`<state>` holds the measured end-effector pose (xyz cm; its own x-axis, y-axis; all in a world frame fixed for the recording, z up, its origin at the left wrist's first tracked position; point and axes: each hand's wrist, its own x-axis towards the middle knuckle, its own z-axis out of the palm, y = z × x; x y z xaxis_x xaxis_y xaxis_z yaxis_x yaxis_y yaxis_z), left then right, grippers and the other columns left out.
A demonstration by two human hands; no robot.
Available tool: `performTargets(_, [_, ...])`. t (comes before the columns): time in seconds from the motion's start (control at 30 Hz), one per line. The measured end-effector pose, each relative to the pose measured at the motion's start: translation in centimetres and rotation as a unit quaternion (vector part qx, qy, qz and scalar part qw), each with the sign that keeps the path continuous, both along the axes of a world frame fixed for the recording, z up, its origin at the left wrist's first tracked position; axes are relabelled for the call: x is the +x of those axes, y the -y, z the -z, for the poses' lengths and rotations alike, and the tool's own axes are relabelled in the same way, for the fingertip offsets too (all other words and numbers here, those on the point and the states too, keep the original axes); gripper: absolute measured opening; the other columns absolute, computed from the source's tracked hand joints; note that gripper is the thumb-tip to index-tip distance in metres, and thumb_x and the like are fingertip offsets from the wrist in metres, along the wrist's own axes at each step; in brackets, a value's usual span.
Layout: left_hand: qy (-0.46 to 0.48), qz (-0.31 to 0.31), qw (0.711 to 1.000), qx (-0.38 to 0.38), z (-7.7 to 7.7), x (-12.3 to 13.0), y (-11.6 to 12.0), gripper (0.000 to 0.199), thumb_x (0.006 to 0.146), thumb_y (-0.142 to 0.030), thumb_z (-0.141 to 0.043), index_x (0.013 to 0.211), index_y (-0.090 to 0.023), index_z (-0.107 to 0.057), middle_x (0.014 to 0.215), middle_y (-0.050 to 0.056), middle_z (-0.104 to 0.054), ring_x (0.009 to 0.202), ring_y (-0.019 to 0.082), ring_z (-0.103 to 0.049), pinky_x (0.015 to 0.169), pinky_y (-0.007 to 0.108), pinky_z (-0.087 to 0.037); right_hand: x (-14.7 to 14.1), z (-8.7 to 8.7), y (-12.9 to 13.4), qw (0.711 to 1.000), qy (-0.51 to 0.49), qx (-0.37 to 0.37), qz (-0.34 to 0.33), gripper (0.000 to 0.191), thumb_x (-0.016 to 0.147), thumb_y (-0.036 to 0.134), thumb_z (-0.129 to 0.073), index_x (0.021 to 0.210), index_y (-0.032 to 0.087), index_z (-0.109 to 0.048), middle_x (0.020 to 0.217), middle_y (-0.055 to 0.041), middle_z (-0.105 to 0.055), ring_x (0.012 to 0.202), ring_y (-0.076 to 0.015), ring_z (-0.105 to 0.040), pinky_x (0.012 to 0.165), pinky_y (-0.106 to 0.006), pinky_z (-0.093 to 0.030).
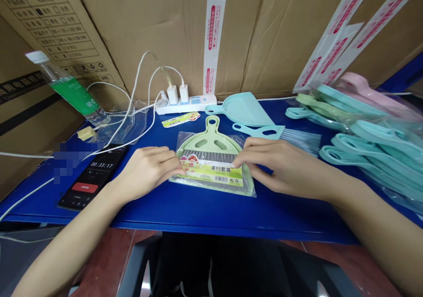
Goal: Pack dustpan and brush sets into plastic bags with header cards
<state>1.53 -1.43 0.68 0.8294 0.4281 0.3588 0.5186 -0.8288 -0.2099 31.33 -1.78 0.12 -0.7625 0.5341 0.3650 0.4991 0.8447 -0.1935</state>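
A pale green dustpan and brush set [211, 145] lies flat on the blue table in a clear plastic bag, its handle pointing away from me. A yellow-green label [218, 172] with red mushrooms runs across the grey bristles. At the bag's left edge, my left hand [153, 170] has its fingers pressed together, the thumb mostly hidden. My right hand [280, 167] curls over the right edge, fingertips on the label and thumb low beside the bag. Behind it lie a loose light blue dustpan [246, 107] and a matching brush [264, 131].
Several bagged sets [380, 151] are heaped at the right. A power strip [187, 105] with white cables stands against the cardboard [158, 19]. A loose label [181, 119], water bottle [74, 94], phone [92, 178] and small yellow block [86, 133] lie or stand leftward.
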Motion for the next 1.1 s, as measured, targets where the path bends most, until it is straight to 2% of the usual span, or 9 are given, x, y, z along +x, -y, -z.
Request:
performTargets(0.27, [-0.014, -0.026, 0.999, 0.031, 0.16, -0.09, -0.07, 0.036, 0.103, -0.022, -0.032, 0.084, -0.018, -0.062, 0.078, 0.001, -0.068, 0.069, 0.012, -0.063, 0.063, 0.024, -0.048, -0.01, -0.08, 0.16, 1.0, 0.003, -0.004, 0.003, 0.032, 0.087, 0.006, -0.041, 0.094, 0.019, -0.069, 0.076, -0.0051, -0.067, 0.076, -0.0165, -0.061, 0.059, -0.026, -0.042])
performTargets(0.47, [-0.02, -0.031, 0.997, 0.062, -0.17, 0.25, 0.03, 0.044, 0.104, -0.034, -0.032, 0.071, -0.018, -0.057, 0.065, -0.001, -0.059, 0.055, 0.012, -0.054, 0.052, 0.024, -0.04, -0.18, -0.21, 0.26, 1.0, 0.008, 0.001, -0.002, 0.033, 0.087, 0.006, -0.039, 0.093, 0.018, -0.069, 0.077, -0.0059, -0.069, 0.075, -0.0169, -0.061, 0.059, -0.027, -0.043])
performTargets(0.8, [-0.024, -0.053, 0.996, 0.065, 0.22, 0.06, -0.13, 0.033, 0.103, -0.02, -0.032, 0.084, -0.017, -0.059, 0.078, 0.0, -0.067, 0.064, 0.012, -0.063, 0.058, 0.023, -0.045, -0.1, -0.07, 0.28, 1.0, 0.005, 0.006, -0.007, 0.032, 0.088, 0.006, -0.04, 0.093, 0.017, -0.07, 0.077, -0.0065, -0.068, 0.075, -0.017, -0.061, 0.06, -0.026, -0.043])
performTargets(0.97, [-0.028, -0.058, 0.993, 0.102, -0.05, 0.16, -0.13, 0.04, 0.105, -0.028, -0.029, 0.077, -0.018, -0.056, 0.068, -0.001, -0.062, 0.054, 0.012, -0.057, 0.052, 0.023, -0.04, -0.11, -0.12, 0.27, 1.0, 0.007, 0.002, -0.006, 0.032, 0.088, 0.006, -0.04, 0.094, 0.018, -0.07, 0.078, -0.0061, -0.069, 0.076, -0.0172, -0.061, 0.06, -0.027, -0.044])
performTargets(1.1, [-0.015, -0.066, 0.993, 0.1, 0.03, 0.12, -0.12, 0.04, 0.104, -0.029, -0.03, 0.076, -0.018, -0.055, 0.067, -0.001, -0.061, 0.055, 0.012, -0.057, 0.052, 0.023, -0.04, -0.16, -0.09, 0.28, 1.0, 0.01, -0.002, -0.002, 0.033, 0.088, 0.007, -0.039, 0.092, 0.019, -0.069, 0.077, -0.0054, -0.068, 0.075, -0.0169, -0.061, 0.06, -0.027, -0.044])
